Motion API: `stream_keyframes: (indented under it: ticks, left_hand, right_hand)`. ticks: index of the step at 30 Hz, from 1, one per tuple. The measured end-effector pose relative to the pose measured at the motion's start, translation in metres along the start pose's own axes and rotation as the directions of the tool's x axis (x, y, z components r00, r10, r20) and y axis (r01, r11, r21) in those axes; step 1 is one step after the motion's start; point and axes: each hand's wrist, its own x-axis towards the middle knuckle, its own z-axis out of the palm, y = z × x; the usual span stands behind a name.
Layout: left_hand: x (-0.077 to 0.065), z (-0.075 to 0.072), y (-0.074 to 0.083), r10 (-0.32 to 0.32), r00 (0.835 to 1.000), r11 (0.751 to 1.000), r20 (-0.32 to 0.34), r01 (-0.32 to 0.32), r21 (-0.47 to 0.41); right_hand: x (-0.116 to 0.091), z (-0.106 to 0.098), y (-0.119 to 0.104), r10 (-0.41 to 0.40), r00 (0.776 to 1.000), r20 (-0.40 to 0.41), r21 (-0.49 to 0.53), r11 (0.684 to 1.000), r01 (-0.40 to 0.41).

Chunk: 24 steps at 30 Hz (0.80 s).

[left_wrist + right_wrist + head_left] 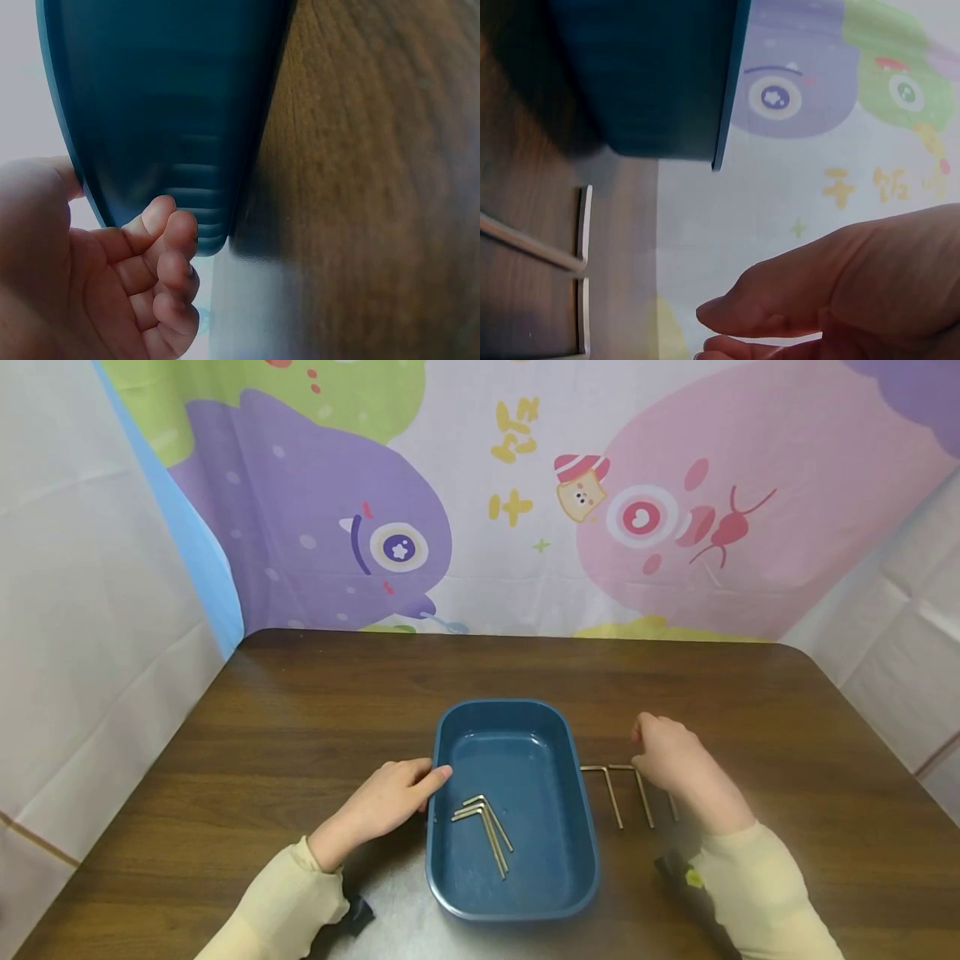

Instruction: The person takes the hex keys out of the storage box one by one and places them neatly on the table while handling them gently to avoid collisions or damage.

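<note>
A blue rectangular tray (pixel 551 827) stands on the table, with three brass-coloured hex keys (pixel 492 837) lying together inside it. My left hand (pixel 390 797) holds the tray's left side, thumb over the rim; in the left wrist view its bent fingers (pixel 174 274) are against the outer wall. Right of the tray more hex keys (pixel 613 799) lie in a row, the rightmost partly hidden by my right hand (pixel 671 756). That hand hovers over them, fingers loosely bent. In the right wrist view its thumb (pixel 757 300) and fingers show a gap with nothing between.
The brown wooden table (pixel 322 693) ends at a cartoon-printed cloth (pixel 510 568) hanging behind it. White cloth (pixel 90 568) hangs along the left side, and another stands at the right. Dark straps (pixel 358 917) are near my wrists.
</note>
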Motion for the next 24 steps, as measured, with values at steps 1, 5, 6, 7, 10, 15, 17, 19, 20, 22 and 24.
stream_keyframes:
  ticks: [1, 5, 6, 7, 10, 15, 17, 19, 20, 22, 24]
  left_hand:
    - [0.0, 0.0, 0.0, 0.0, 1.0, 1.0, 0.001, 0.0, -0.002]
    - [0.0, 0.0, 0.0, -0.002, 1.0, 1.0, 0.005, 0.002, -0.005]
    - [0.0, 0.0, 0.0, -0.003, 1.0, 1.0, 0.004, 0.003, -0.005]
    - [0.001, 0.0, 0.0, -0.002, 1.0, 1.0, 0.003, 0.002, -0.003]
    - [0.001, 0.0, 0.001, 0.002, 1.0, 1.0, -0.002, -0.002, 0.001]
    - [0.001, 0.001, 0.0, 0.007, 1.0, 1.0, -0.001, -0.007, 0.0]
    - [0.0, 0.001, 0.0, 0.009, 1.0, 1.0, -0.003, -0.009, 0.001]
    - [0.0, 0.001, -0.001, 0.013, 1.0, 1.0, -0.007, -0.013, 0.003]
    - [0.0, 0.001, -0.001, 0.015, 1.0, 1.0, -0.009, -0.015, 0.004]
    - [0.0, 0.001, -0.001, 0.016, 1.0, 1.0, -0.01, -0.016, 0.004]
    - [0.0, 0.001, -0.001, 0.017, 1.0, 1.0, -0.009, -0.017, 0.005]
  right_hand:
    - [-0.001, 0.0, -0.002, -0.006, 1.0, -0.012, 0.001, 1.0, 0.006]
    - [-0.003, -0.001, -0.01, -0.024, 0.998, -0.054, 0.005, 1.0, 0.024]
    - [-0.004, -0.001, -0.012, -0.029, 0.997, -0.067, 0.006, 1.0, 0.03]
    - [-0.005, -0.001, -0.014, -0.036, 0.996, -0.08, 0.007, 0.999, 0.036]
    - [-0.008, 0.0, -0.018, -0.06, 0.99, -0.128, 0.014, 0.998, 0.062]
    - [-0.01, 0.001, -0.024, -0.092, 0.978, -0.189, 0.035, 0.994, 0.1]
    - [-0.011, 0.002, -0.025, -0.102, 0.974, -0.204, 0.047, 0.992, 0.114]
    - [-0.011, 0.002, -0.028, -0.113, 0.971, -0.213, 0.056, 0.99, 0.127]
    - [-0.011, 0.002, -0.029, -0.12, 0.968, -0.22, 0.061, 0.989, 0.136]
    - [-0.012, 0.003, -0.033, -0.13, 0.965, -0.229, 0.073, 0.986, 0.151]
    - [-0.013, 0.004, -0.036, -0.137, 0.962, -0.237, 0.083, 0.984, 0.161]
